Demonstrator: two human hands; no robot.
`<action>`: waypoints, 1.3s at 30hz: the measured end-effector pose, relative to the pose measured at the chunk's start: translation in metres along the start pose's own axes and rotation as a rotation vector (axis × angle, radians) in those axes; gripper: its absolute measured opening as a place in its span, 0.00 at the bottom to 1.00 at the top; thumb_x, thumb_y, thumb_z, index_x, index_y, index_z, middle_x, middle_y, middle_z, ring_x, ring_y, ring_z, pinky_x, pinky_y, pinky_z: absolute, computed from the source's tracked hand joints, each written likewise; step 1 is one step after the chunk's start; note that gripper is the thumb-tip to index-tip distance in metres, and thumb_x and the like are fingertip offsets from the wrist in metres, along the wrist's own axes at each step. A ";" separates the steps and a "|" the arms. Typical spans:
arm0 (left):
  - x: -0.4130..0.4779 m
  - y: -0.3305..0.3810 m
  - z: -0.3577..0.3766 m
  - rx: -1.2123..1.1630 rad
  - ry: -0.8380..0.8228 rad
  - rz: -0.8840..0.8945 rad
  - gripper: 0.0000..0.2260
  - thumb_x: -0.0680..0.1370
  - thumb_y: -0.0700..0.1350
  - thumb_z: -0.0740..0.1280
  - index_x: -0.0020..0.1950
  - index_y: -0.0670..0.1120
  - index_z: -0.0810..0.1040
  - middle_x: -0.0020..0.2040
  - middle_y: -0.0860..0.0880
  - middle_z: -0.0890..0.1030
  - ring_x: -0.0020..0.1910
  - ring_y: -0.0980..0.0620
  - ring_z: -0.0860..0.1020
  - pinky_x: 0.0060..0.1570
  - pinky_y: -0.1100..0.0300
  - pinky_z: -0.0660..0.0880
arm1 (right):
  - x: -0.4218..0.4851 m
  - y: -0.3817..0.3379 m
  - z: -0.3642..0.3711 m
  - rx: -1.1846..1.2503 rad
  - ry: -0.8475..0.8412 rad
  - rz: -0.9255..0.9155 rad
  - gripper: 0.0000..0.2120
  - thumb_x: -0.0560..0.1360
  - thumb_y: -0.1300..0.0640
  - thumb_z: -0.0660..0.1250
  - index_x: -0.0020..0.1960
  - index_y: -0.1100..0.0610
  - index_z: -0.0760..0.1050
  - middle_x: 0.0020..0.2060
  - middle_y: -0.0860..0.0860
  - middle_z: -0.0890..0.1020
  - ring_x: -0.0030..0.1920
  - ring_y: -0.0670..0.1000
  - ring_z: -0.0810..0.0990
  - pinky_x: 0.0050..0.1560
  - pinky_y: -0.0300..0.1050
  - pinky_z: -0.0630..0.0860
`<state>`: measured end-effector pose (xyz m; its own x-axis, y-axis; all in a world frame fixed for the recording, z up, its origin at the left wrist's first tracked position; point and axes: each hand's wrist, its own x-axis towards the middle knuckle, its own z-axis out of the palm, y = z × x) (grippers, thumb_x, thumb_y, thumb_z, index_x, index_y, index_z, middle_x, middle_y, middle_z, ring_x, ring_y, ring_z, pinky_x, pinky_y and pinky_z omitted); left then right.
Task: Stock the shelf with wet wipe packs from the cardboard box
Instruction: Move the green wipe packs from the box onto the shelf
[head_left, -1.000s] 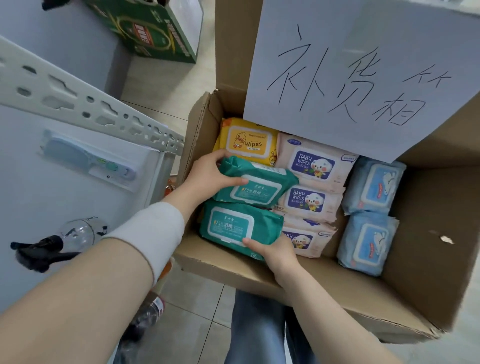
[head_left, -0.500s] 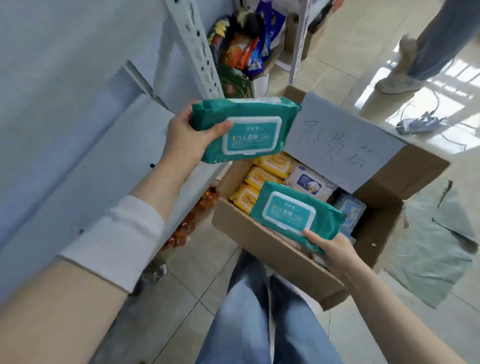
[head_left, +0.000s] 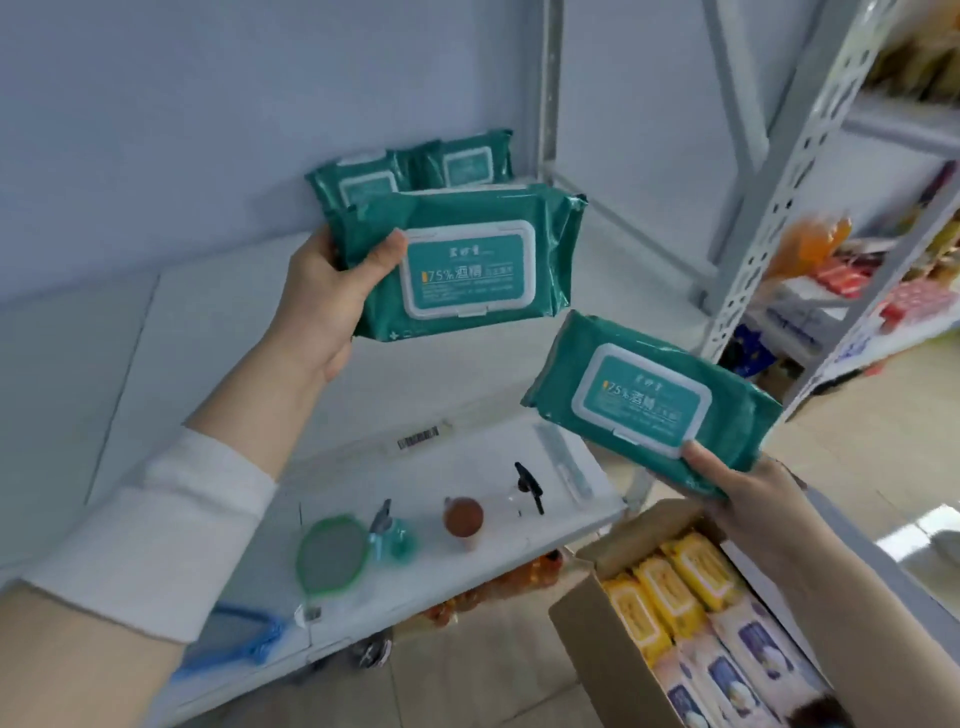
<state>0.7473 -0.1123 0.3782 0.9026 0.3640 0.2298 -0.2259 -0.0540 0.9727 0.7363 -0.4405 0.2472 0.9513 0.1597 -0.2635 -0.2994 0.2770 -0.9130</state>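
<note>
Both hands have lifted clear of the box (head_left: 582, 636): left hand (head_left: 322, 306), fingers wrapped round left pack (head_left: 467, 265), above the shelf (head_left: 218, 312); right hand (head_left: 737, 499) fingers pinch right pack (head_left: 649, 400).

We note two shelved packs (head_left: 363, 179) on the shelf (head_left: 208, 322) at 11 o'clock, behind the near pack (head_left: 467, 265) in our left hand (head_left: 322, 306); low pack (head_left: 649, 400) (right hand (head_left: 748, 499)) at 3; cardboard box (head_left: 587, 649) at 5.

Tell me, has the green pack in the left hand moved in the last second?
Yes. The green pack in the left hand has gone up and out of the cardboard box, over to the shelf.
</note>
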 end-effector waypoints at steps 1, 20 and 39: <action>0.007 0.002 -0.020 0.002 0.032 0.010 0.06 0.74 0.45 0.68 0.48 0.53 0.75 0.45 0.60 0.82 0.44 0.61 0.82 0.42 0.60 0.81 | 0.011 -0.009 0.019 0.019 -0.040 0.000 0.14 0.65 0.58 0.67 0.50 0.58 0.77 0.44 0.50 0.86 0.44 0.49 0.85 0.39 0.39 0.81; 0.208 -0.131 -0.137 -0.051 0.278 -0.127 0.06 0.73 0.46 0.70 0.49 0.53 0.76 0.45 0.58 0.84 0.43 0.59 0.83 0.37 0.60 0.79 | 0.303 -0.067 0.146 -0.103 -0.209 -0.007 0.10 0.71 0.62 0.64 0.52 0.62 0.75 0.46 0.51 0.86 0.46 0.49 0.85 0.42 0.38 0.81; 0.361 -0.199 -0.126 0.504 0.304 0.137 0.17 0.64 0.51 0.74 0.46 0.69 0.75 0.51 0.58 0.75 0.48 0.66 0.77 0.48 0.77 0.71 | 0.572 -0.104 0.190 -0.706 -0.091 -0.349 0.18 0.65 0.63 0.76 0.52 0.50 0.78 0.35 0.37 0.82 0.31 0.33 0.80 0.32 0.24 0.74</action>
<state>1.0718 0.1473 0.2629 0.7155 0.5680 0.4068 -0.0641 -0.5264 0.8478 1.2975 -0.1976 0.2506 0.9630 0.2592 0.0735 0.1613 -0.3362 -0.9279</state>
